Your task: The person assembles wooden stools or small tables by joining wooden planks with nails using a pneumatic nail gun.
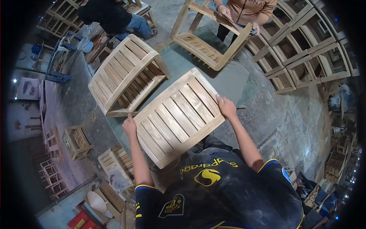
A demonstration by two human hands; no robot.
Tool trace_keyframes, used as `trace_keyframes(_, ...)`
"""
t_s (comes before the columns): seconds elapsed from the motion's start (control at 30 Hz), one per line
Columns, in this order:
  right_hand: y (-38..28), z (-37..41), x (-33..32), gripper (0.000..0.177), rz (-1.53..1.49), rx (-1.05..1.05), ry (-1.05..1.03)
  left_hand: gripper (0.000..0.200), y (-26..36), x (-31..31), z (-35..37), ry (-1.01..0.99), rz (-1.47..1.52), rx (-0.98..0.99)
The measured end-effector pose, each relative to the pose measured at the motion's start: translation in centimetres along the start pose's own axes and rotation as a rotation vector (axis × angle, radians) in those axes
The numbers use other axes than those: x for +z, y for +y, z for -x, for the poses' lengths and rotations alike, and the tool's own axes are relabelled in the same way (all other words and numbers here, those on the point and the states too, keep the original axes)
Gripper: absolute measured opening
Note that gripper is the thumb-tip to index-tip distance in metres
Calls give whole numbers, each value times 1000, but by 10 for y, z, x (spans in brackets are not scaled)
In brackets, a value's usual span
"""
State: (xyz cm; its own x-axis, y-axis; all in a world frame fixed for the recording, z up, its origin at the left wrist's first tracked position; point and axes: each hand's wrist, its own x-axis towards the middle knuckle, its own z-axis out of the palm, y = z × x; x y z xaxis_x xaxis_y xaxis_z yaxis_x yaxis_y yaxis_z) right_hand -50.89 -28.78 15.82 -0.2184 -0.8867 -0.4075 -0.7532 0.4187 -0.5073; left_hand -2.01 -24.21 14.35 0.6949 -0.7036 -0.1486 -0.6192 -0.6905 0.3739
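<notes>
A slatted wooden stool is held tilted in front of my body, its slatted top facing me. My left hand is closed on its left edge, close to the corner of a second slatted stool. My right hand grips the right edge, thumb over the frame and fingers hidden behind. Just beyond and to the left, the second slatted stool stands on a greenish mat, its lower slatted shelf showing through the open end.
A person in a tan jacket handles another wooden frame ahead. At upper left, a person in dark clothes bends over. Stacked wooden frames line the right. Smaller slatted pieces and a conical hat lie at lower left.
</notes>
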Motion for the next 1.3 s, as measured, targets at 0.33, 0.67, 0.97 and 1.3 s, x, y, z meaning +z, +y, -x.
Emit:
trace_keyframes(0.33,-2,113,60,90,-1641,560,-395,109,-6,20,-61,-779,46,258)
trace_keyframes(0.67,-36,57,30,74,-1317,261,-245,100,11,-68,47,-633,57,213)
trace_keyframes(0.97,-116,-23,13,73,-897,107,-455,78,-49,-8,219,-437,518,-189)
trace_keyframes(1.3,-231,-19,80,86,-409,-52,-953,60,-46,-14,329,-1063,986,-366)
